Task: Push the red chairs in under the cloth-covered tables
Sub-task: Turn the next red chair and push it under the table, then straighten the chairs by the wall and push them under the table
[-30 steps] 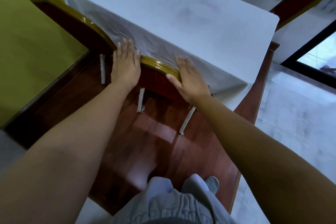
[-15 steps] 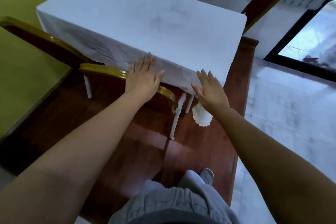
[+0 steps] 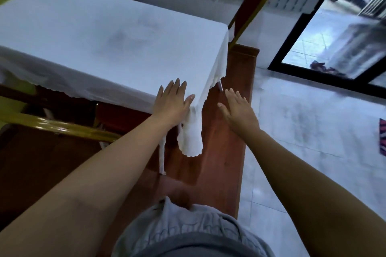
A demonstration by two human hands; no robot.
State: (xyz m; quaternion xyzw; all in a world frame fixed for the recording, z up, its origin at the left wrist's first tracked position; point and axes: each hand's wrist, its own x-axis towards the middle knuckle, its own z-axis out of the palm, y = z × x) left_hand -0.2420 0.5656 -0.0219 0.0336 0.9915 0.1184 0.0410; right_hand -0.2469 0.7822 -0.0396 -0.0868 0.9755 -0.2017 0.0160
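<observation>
Your left hand [image 3: 172, 103] lies flat on the near right corner of the table [image 3: 100, 48], which is covered with a white cloth [image 3: 191, 135]. The fingers [image 3: 174, 86] are stretched out and a little apart, palm down, and they grip nothing. The thumb points toward 3 o'clock and touches the edge where the cloth falls over the corner.

Your right hand [image 3: 239, 110] is at 3 o'clock from the left one, just beside the hanging cloth but not touching it. It is open too, with fingers spread and released, and it floats over the red-brown wooden floor [image 3: 221, 152]. It holds nothing.

The red chair [image 3: 62, 125] with the gold frame is at 9 o'clock from your left hand. Its curved gold top rail crosses the lower left of the view and passes under your left forearm. The red seat seems to be tucked beneath the table edge, but the cloth hides most of it, so I cannot tell how deep it sits. A white table leg [image 3: 162, 152] stands just beside the chair, near the hanging corner of cloth.

A second red chair [image 3: 253, 0] stands at 12 o'clock from your right hand, past the far right corner of the table, well apart from both hands. At 3 o'clock the wood meets pale tiles [image 3: 302, 131].
</observation>
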